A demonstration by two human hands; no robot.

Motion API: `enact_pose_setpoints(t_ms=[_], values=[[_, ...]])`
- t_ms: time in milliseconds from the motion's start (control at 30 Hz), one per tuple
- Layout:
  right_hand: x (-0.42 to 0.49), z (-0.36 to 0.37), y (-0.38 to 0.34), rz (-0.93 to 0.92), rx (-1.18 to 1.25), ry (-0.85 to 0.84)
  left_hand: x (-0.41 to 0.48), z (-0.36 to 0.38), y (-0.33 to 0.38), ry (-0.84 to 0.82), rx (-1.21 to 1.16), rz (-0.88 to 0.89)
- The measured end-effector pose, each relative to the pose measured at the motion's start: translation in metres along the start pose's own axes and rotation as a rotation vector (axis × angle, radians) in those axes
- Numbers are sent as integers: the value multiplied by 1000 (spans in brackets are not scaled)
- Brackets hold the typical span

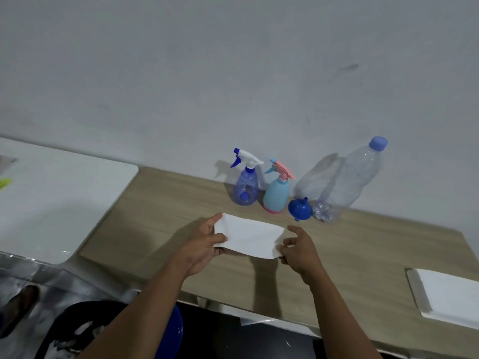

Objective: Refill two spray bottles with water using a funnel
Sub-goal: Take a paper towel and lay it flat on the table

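Two spray bottles stand near the wall: a clear blue one [245,189] with a white and blue trigger, and to its right a light blue one [276,194] with a pink trigger. A blue funnel [300,209] lies on the table beside them. Right of the funnel stands a large clear water bottle [351,182] with a blue cap. In front of them, my left hand [204,246] and my right hand [298,248] each pinch one end of a folded white paper towel [250,238], held just above the wooden table [155,203].
A white table [51,203] adjoins on the left. A white foam slab [451,296] lies at the wooden table's right front corner. A grey wall rises right behind the bottles. A blue object [177,330] shows below the table's front edge.
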State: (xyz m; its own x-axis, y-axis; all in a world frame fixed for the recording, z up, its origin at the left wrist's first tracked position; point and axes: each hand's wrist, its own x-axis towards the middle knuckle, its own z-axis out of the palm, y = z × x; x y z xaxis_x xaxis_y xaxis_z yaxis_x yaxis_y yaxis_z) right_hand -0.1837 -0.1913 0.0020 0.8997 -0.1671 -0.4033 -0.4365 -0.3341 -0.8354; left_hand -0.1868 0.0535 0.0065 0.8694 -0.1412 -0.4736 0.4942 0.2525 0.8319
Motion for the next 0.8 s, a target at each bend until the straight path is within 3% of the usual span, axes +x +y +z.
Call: enact_pose_setpoints(t_ms=[167, 333, 533, 800], values=[[5, 11, -1, 91, 130, 38, 4, -9, 5, -9, -42, 20], [2, 13, -3, 34, 166, 54, 6, -14, 4, 0, 31, 0], [10, 19, -22, 109, 278, -85, 19, -27, 12, 51, 143, -51], [20, 30, -59, -222, 265, 22, 37, -45, 56, 52, 329, 172]])
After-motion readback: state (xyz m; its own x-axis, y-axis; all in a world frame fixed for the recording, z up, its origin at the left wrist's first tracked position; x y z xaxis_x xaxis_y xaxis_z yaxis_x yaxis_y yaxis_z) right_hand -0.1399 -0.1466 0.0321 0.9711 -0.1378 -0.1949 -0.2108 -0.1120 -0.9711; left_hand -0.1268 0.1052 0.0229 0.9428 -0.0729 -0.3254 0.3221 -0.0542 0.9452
